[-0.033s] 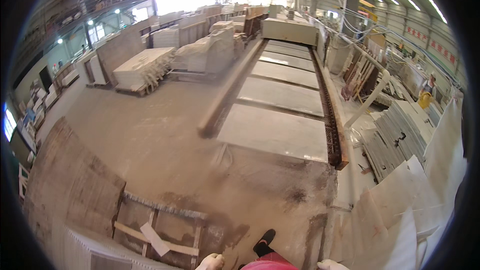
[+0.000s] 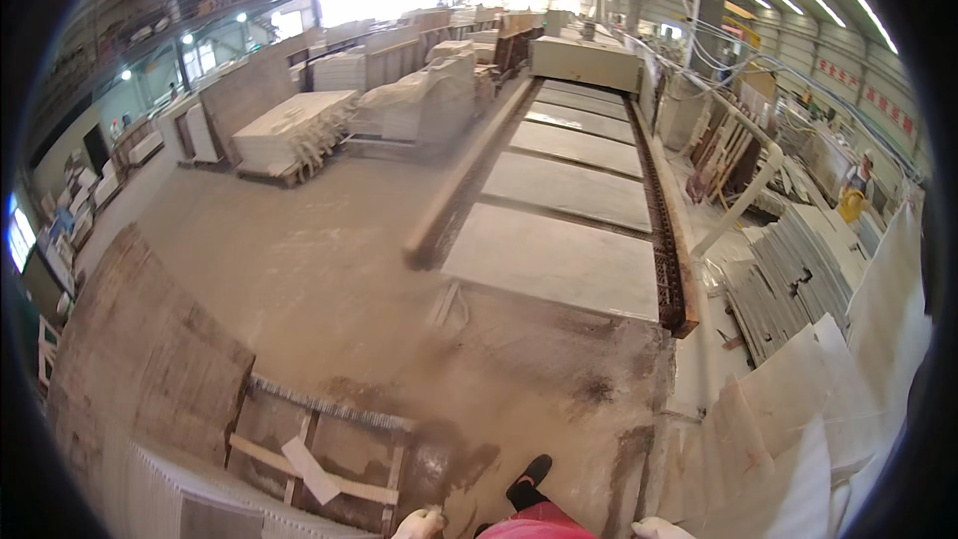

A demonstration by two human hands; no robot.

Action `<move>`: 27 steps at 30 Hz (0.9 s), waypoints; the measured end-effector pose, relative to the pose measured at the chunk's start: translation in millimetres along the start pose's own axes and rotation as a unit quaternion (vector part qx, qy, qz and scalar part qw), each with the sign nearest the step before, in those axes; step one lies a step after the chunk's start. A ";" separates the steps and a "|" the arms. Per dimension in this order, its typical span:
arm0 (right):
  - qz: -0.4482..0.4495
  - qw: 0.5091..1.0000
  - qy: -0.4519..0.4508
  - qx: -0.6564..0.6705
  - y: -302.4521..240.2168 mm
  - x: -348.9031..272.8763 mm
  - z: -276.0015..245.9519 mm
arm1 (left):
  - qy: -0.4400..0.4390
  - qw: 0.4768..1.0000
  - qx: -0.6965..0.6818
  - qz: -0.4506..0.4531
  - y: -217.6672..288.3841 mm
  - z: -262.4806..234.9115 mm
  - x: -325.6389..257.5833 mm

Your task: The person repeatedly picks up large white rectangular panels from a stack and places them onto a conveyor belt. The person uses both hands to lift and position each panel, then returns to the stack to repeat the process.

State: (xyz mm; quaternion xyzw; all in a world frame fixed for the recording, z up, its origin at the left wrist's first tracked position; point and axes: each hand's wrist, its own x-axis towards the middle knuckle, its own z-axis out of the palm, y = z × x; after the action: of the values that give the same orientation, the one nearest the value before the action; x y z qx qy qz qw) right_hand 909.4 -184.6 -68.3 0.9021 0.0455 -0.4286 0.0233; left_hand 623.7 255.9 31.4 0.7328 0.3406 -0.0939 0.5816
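My left hand (image 2: 420, 524), pale and apparently gloved, shows at the lower edge with its fingers curled in. Whatever it holds, if anything, is hidden. Farther right, my right hand (image 2: 661, 529) also looks curled; most of it is cut off by the frame. Between them are my red clothing (image 2: 539, 522) and one dark shoe (image 2: 529, 477) on the wet floor. A wooden frame (image 2: 339, 484) with a loose pale strip (image 2: 310, 472) lies nearest my left hand. Ahead, a row of pale stone slabs (image 2: 559, 258) rests on a long roller conveyor (image 2: 683, 324).
The conveyor runs to a boxy pale machine (image 2: 587, 65). Stacked slabs on a pallet (image 2: 289, 135) and a wrapped stack (image 2: 414, 105) stand far left. A large brown board (image 2: 140, 349) is near left. Grey panels (image 2: 798, 279) and white sheets (image 2: 798, 429) lie right, with a person (image 2: 855, 185) beyond.
The far scene sits slightly farther right in the view. My hands look almost the same.
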 end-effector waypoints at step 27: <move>-0.189 0.955 -0.179 0.142 -101.4 -69.4 26.0 | 0.278 0.779 -0.339 -0.448 -322.8 154.3 -268.0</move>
State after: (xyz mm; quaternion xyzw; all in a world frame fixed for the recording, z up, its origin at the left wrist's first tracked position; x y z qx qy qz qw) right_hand 835.3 -90.1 -31.2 0.7797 0.1491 -0.5814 -0.1786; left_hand 266.1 39.6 -127.2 0.2474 0.7872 -0.0153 0.5647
